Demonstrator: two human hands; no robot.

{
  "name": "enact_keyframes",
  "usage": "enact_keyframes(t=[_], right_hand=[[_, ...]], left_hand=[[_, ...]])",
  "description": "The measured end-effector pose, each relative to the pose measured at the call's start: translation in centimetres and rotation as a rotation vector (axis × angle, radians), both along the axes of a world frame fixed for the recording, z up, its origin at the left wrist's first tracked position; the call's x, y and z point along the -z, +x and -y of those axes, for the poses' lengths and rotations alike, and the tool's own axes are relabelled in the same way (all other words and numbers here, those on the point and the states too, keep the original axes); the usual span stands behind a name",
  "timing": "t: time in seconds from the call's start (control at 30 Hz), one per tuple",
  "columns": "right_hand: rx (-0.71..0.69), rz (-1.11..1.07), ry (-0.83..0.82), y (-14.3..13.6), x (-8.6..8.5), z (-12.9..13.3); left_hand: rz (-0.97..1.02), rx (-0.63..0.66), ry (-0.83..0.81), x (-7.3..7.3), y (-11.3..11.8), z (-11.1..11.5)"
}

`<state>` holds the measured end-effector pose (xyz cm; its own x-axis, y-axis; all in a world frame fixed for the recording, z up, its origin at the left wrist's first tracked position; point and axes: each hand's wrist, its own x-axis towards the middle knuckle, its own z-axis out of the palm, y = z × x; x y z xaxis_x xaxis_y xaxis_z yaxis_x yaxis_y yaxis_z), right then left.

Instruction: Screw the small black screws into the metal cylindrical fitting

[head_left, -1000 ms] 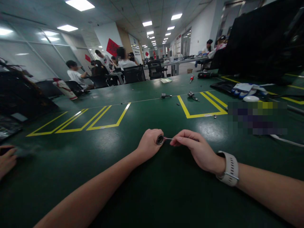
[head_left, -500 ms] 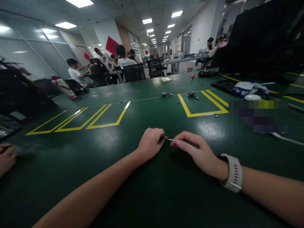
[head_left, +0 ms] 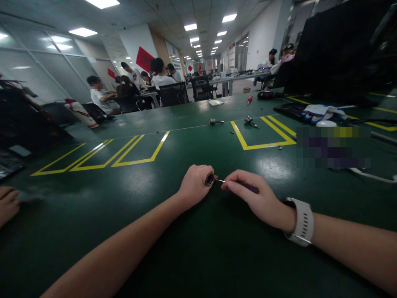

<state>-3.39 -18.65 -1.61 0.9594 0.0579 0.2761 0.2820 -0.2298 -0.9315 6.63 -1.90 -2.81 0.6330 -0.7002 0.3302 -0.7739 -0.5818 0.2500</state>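
Observation:
My left hand is closed around a dark cylindrical housing, its round open end facing right. Most of the housing is hidden in the fist. With fingers pinched, my right hand holds a small screwdriver by its dark handle. The thin metal shaft points left, and its tip is at the housing's open end; whether it touches the inside I cannot tell. Both hands are low over the green table.
Beyond my hands lie two metal parts with shafts, one left of the yellow tape and one inside it. A red screwdriver, gloves and a small metal piece lie farther right. Another person's hand is at the left edge.
The view has shifted slightly. My left hand still grips the housing, and the screwdriver stays at its open end with hardly any visible movement.

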Motion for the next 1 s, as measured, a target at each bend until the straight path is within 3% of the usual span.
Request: enact_keyframes(t=[0.07,0.2,0.27,0.37,0.53,0.6,0.67,0.83,1.0], right_hand=[[-0.019,-0.023,0.035,0.1,0.1,0.1],[-0.083,-0.182,0.451,1.1,1.0,0.6],[-0.099,-0.249,0.565,1.5,1.3,0.7],[-0.076,-0.226,0.555,1.4,1.1,0.5],[0.007,-0.026,0.109,-0.1,0.0,0.1],[0.015,-0.016,0.021,-0.3,-0.1,0.1],[-0.016,-0.048,0.098,0.0,0.1,0.3],[-0.079,-0.229,0.501,1.3,0.9,0.7],[-0.09,-0.259,0.566,1.4,1.0,0.4]], left_hand=[[0.015,0.027,0.021,-0.1,-0.1,0.0],[-0.004,0.068,-0.02,-0.2,-0.2,-0.1],[-0.018,0.09,-0.05,-0.3,-0.1,-0.2],[-0.022,0.095,-0.053,-0.3,-0.1,-0.2],[0.054,0.032,0.061,-0.1,-0.2,0.1],[0.095,0.059,0.115,-0.1,-0.4,0.1],[0.116,0.089,0.136,-0.2,-0.5,0.1],[0.058,0.108,0.08,-0.2,-0.2,0.0],[-0.026,0.072,0.008,-0.1,0.1,0.0]])
